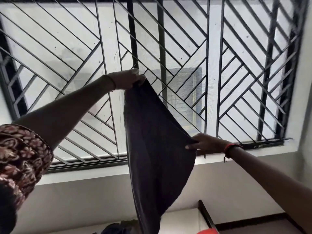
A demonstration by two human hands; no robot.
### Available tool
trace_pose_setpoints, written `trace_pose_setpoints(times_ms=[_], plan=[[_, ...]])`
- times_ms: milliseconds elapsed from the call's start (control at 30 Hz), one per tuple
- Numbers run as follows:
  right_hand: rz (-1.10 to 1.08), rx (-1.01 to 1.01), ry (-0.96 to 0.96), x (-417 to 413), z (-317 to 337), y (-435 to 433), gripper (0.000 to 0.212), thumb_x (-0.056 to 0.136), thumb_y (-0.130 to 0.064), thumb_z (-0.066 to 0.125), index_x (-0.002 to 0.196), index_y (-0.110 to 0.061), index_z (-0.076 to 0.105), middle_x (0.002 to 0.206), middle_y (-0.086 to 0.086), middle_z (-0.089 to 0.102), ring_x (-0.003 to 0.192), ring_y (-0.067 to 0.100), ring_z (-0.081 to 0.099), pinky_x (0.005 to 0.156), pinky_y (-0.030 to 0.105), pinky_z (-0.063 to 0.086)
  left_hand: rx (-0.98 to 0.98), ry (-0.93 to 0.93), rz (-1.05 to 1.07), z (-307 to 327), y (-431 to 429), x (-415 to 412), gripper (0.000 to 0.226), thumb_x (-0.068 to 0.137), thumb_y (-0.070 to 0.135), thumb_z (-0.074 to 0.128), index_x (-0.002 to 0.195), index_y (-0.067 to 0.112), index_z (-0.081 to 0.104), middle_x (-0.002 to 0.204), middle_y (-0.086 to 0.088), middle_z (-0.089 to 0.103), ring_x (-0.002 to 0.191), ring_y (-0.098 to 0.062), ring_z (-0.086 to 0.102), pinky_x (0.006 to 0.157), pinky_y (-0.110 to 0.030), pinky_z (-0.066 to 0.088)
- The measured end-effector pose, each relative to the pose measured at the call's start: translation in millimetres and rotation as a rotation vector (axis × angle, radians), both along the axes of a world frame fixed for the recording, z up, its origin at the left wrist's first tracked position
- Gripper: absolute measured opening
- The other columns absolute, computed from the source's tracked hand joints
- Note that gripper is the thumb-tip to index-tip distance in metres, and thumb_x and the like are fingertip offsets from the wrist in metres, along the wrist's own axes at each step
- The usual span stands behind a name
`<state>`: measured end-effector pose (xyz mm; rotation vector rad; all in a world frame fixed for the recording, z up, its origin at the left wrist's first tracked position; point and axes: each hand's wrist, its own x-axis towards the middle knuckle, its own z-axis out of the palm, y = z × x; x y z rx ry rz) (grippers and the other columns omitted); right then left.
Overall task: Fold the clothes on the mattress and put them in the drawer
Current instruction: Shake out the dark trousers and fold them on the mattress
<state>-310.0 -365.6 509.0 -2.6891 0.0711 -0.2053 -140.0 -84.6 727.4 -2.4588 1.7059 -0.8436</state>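
- I see the window grille (185,48) close behind both raised hands; nothing gets through its bars.
- The dark garment (155,149) hangs stretched between the left hand (128,80) and the right hand (204,143), blocking the middle.
- I have open air either side of the cloth, in front of the bare wall (84,200).
- A clothes pile (116,228) lies low on the mattress (182,222), just beside the garment's hanging end.
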Motion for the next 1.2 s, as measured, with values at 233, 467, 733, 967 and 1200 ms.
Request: trace_pose_setpoints(times_ms=[233, 467, 733, 967, 1200], plan=[[-0.312, -0.713, -0.158, 11, 66, -31, 0.043, 0.093, -0.050, 0.046, 0.128, -0.027, 0.053, 0.119, 0.006, 0.064, 0.116, 0.025, 0.056, 0.099, 0.040, 0.032, -0.013, 0.078, 0.201, -35, 24, 17, 0.039, 0.080, -0.011, 0.039, 0.106, 0.013, 0.058, 0.093, -0.009, 0.042, 0.088, -0.033, 0.054, 0.077, -0.044, 0.047], [-0.329, -0.769, -0.242, 2, 125, -36, 0.041, 0.090, -0.050, 0.052, 0.122, -0.026, 0.054, 0.118, 0.004, 0.065, 0.115, 0.022, 0.057, 0.106, 0.048, 0.019, -0.045, 0.103, 0.255, -53, 33, 45, 0.051, 0.080, -0.012, 0.041, 0.123, 0.009, 0.055, 0.104, -0.019, 0.049, 0.096, -0.038, 0.057, 0.085, -0.047, 0.047], [-0.392, -0.799, -0.087, -17, 146, -37, 0.044, 0.086, -0.049, 0.059, 0.124, -0.028, 0.054, 0.117, 0.000, 0.065, 0.116, 0.019, 0.055, 0.109, 0.050, 0.013, 0.025, -0.208, 0.297, -68, 33, 35, 0.029, 0.096, 0.013, 0.036, 0.111, 0.013, 0.061, 0.111, -0.008, 0.053, 0.093, -0.031, 0.062, 0.091, -0.046, 0.041], [-0.598, -0.732, -0.235, -8, 137, -41, 0.027, 0.082, -0.039, 0.067, 0.102, -0.020, 0.068, 0.109, 0.009, 0.066, 0.110, 0.026, 0.059, 0.109, 0.062, 0.007, -0.029, -0.388, 0.401, -76, 24, 36, 0.074, 0.080, 0.075, 0.024, 0.100, 0.015, 0.064, 0.104, -0.002, 0.062, 0.099, -0.025, 0.062, 0.104, -0.067, 0.011], [-0.775, -0.618, -0.544, 19, 120, -30, 0.018, 0.084, -0.016, 0.061, 0.099, -0.010, 0.070, 0.106, 0.015, 0.065, 0.108, 0.030, 0.057, 0.108, 0.054, 0.022, -0.630, 0.365, 0.290, -77, -9, 25, 0.026, 0.085, 0.024, 0.063, 0.101, 0.006, 0.051, 0.106, -0.021, 0.063, 0.104, -0.037, 0.057, 0.086, -0.039, 0.039]])
